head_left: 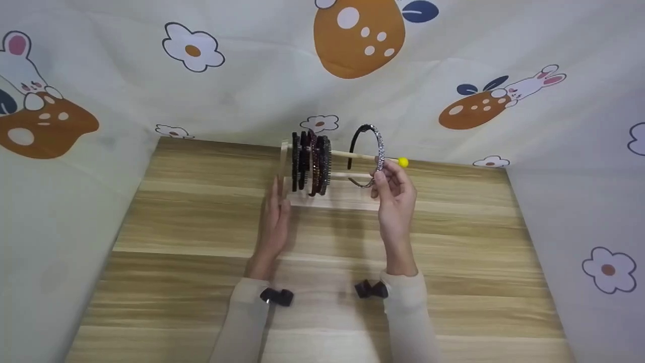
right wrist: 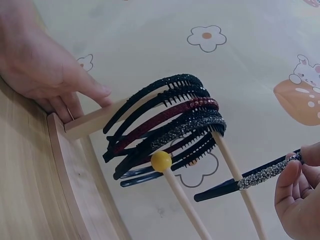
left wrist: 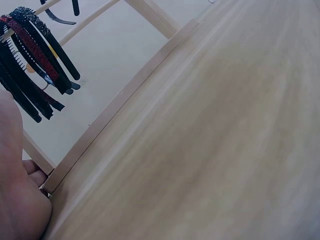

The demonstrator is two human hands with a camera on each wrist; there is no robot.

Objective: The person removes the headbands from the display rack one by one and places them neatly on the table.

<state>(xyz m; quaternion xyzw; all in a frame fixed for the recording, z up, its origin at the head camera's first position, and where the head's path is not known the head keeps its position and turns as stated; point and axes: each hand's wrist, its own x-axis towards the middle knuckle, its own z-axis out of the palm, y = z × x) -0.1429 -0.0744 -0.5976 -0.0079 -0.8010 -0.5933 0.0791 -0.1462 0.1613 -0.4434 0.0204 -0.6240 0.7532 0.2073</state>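
Observation:
A wooden headband rack point(head_left: 347, 200) stands near the back of the table. Several dark headbands point(head_left: 312, 166), one of them dark red, hang bunched near its left end. My left hand point(head_left: 274, 222) holds the rack's left upright low down, thumb on one side and fingers partly hidden on the other. Toward the rack's right end, my right hand point(head_left: 395, 196) pinches a black headband with silver sparkle point(head_left: 380, 143) between thumb and fingers. Its open band stands around the rods in the head view. In the right wrist view, this silver headband point(right wrist: 267, 175) is apart from the bunch.
A yellow ball point(head_left: 403, 162) caps the right end of one rod. Behind the wood-grain table point(head_left: 191, 227) hangs a pale cloth point(head_left: 252, 91) printed with flowers and rabbits; it also lines both sides. Black straps point(head_left: 276, 296) sit at both cuffs.

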